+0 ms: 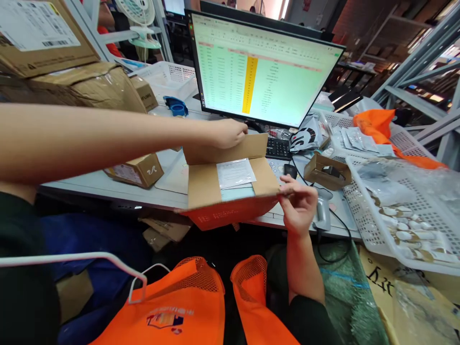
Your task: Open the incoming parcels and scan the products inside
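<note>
An open cardboard box tilts at the desk's front edge, its red printed flap folded out towards me. Inside it, a printed slip, which looks bagged in clear plastic, lies over something pale blue. My left hand reaches across from the left, fingers curled at the top edge of the box's raised back flap. At the front right corner, my right hand pinches the flap's edge between thumb and fingers. The left fingertips are partly hidden.
Behind the box stand a monitor and a keyboard. To the right are a mouse, a barcode scanner, a small open box and white baskets. Cartons sit left.
</note>
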`<state>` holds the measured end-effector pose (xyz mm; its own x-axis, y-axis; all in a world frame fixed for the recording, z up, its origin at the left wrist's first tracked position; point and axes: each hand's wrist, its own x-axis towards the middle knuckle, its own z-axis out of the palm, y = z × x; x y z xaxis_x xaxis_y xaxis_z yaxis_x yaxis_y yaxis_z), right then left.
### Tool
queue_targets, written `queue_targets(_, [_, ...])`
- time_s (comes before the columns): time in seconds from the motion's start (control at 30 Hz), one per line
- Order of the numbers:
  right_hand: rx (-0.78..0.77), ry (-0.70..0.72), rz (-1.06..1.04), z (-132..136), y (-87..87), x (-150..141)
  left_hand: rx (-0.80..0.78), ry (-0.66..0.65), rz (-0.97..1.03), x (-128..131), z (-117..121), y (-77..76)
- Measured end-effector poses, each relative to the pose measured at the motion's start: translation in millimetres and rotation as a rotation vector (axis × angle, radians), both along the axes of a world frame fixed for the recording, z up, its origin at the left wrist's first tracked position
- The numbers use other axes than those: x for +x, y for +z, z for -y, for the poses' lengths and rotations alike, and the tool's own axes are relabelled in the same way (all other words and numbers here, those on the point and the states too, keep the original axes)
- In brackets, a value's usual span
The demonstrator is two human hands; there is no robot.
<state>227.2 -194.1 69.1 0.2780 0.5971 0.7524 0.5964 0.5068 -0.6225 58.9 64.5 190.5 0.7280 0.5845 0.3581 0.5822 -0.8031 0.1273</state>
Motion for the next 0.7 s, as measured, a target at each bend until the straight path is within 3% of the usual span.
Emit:
queue_targets(0.07, [0.076, 0.058, 0.006, 19, -12.1, -1, -0.008, -0.023, -0.045, -9, -1, -21.6])
queue_targets(0.17, [0.06, 0.123, 0.043, 44, -44.0, 3, 0.001, -0.099, -0.02, -12, -8, -49.8])
queue_targets(0.23, [0.024, 0.108, 0.091, 55, -55.5, 9, -0.009, -0.205, 0.004, -9, -14, -58.2])
queue_targets(0.27, [-0.004, 0.102, 0.117, 58, -52.9, 12, 0.014, -0.241, 0.029, -8, -14, -57.4])
queue_targets(0.33, [-0.107, 0.11, 0.185, 61, -27.6, 18, 0.129, -0.297, 0.088, -12, -7, -46.0])
queue_targets(0.43, [-0.435, 0.114, 0.383, 53, 45.1, 17, 0.292, -0.438, 0.109, -35, 33, -19.3])
queue_targets(0.53, [-0.813, -0.047, 0.659, 27, 109.7, -3, 0.207, -0.702, -0.012, -74, 90, -13.1])
queue_targets(0.6, [-0.992, -0.156, 0.838, 5, 127.9, -24, 0.086, -0.794, -0.088, -97, 118, -25.4])
queue_targets(0.7, [-1.085, -0.212, 1.012, -25, 125.6, -50, -0.03, -0.793, -0.011, -115, 131, -49.3])
